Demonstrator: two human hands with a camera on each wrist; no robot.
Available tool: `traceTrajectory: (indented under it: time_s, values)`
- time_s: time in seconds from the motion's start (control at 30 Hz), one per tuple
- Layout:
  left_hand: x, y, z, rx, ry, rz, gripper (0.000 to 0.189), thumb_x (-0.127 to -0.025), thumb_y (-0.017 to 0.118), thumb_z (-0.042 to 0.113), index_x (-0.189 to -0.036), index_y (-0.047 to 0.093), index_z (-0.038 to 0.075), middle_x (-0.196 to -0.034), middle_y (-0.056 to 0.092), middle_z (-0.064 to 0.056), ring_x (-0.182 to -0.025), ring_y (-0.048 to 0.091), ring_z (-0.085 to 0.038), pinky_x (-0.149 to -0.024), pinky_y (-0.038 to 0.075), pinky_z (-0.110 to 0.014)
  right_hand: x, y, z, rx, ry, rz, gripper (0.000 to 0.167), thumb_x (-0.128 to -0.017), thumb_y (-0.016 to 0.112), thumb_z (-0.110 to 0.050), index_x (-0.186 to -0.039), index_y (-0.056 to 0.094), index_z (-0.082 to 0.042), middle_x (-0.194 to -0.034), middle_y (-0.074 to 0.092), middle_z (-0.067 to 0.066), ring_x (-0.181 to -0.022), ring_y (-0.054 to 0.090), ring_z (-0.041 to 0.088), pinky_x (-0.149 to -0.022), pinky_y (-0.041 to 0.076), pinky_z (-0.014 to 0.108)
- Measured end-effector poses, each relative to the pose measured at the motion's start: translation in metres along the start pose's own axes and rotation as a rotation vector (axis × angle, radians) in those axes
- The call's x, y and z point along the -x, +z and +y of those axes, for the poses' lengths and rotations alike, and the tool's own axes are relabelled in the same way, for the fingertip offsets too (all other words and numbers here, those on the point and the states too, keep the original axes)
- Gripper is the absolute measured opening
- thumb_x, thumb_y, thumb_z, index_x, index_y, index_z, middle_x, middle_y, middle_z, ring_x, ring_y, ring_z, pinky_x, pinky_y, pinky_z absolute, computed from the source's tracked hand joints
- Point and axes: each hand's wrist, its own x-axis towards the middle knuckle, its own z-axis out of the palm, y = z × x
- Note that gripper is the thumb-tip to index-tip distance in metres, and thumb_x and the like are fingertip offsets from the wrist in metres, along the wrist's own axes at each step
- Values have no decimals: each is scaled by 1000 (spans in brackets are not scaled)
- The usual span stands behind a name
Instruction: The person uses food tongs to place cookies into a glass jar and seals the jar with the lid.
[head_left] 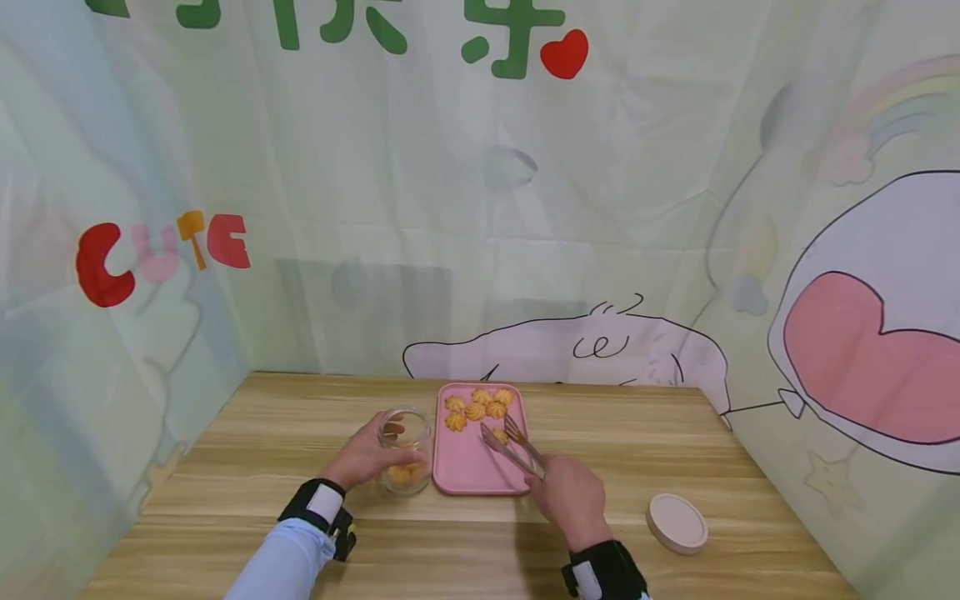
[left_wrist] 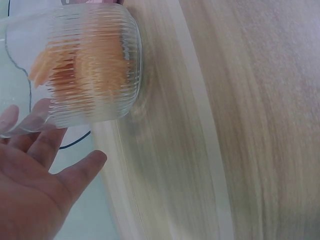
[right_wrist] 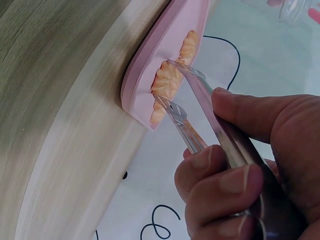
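Note:
My left hand (head_left: 370, 454) holds a clear glass jar (head_left: 420, 429) upright at the tray's left side, thumb across its near side. Cookies (left_wrist: 95, 62) lie at the bottom of the ribbed jar in the left wrist view. With my right hand (head_left: 572, 497) I grip metal tongs (head_left: 519, 457), their tips spread over the pink tray (head_left: 468, 471). Between those tips sits one swirled cookie (right_wrist: 168, 80), on the tray. Several more golden cookies (head_left: 476, 411) are grouped along the tray's far half.
A round pale lid (head_left: 677, 523) lies on the wooden table (head_left: 450, 550) to the right of my right hand. Printed cloth (head_left: 375, 208) hangs behind the table's far edge and along both sides.

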Motion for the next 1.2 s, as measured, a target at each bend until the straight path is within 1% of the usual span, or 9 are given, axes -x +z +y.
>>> traceTrajectory:
  time_s: [0.13, 0.23, 0.47, 0.57, 0.7, 0.87, 1.2]
  values:
    - [1, 0, -1, -16, -15, 4, 89, -85, 87, 35, -154, 40, 3, -148, 55, -24, -137, 52, -45, -111, 44, -64, 3, -2, 0, 3, -1, -6, 34, -91, 78, -34, -116, 76, -10, -83, 71, 7, -68, 59, 20, -54, 46, 36]
    - [1, 0, -1, -28, -20, 1, 90, -84, 87, 37, -154, 40, 3, -147, 55, -24, -136, 52, -45, -111, 44, -64, 6, -3, 0, 1, -8, -11, 36, -91, 78, -34, -118, 76, -11, -83, 70, 6, -69, 59, 20, -54, 45, 35]
    - [2, -1, -1, -23, -17, 4, 90, -84, 87, 35, -154, 40, 2, -146, 56, -24, -136, 53, -45, -111, 44, -64, 11, -2, 1, 2, -55, 36, 33, -89, 78, -35, -112, 77, -11, -80, 70, 5, -68, 60, 19, -53, 44, 35]
    - [2, -1, -1, -23, -16, 4, 90, -84, 87, 34, -153, 40, 1, -146, 56, -25, -136, 53, -46, -111, 44, -65, 12, -3, 1, 3, -52, 41, 36, -89, 78, -36, -116, 77, -12, -82, 72, 6, -69, 62, 20, -53, 45, 36]
    - [1, 0, 0, -22, -19, 5, 90, -84, 87, 34, -153, 41, 2, -146, 55, -25, -136, 52, -46, -111, 44, -65, 12, -5, 1, 6, -43, 42, 40, -90, 78, -38, -122, 76, -15, -90, 76, 10, -73, 66, 23, -54, 47, 38]
    - [1, 0, 0, -21, -24, 6, 90, -84, 87, 35, -154, 40, 3, -147, 55, -24, -136, 52, -46, -111, 44, -65, 12, -7, 0, 9, -40, 47, 39, -90, 78, -37, -122, 76, -16, -96, 78, 11, -80, 71, 27, -56, 50, 40]
    - [1, 0, 0, -16, -20, 2, 90, -85, 87, 34, -154, 40, 3, -148, 54, -25, -137, 51, -46, -111, 43, -66, 13, -11, -1, -2, -36, 50, 39, -90, 78, -35, -123, 76, -15, -99, 78, 12, -79, 70, 24, -56, 49, 38]
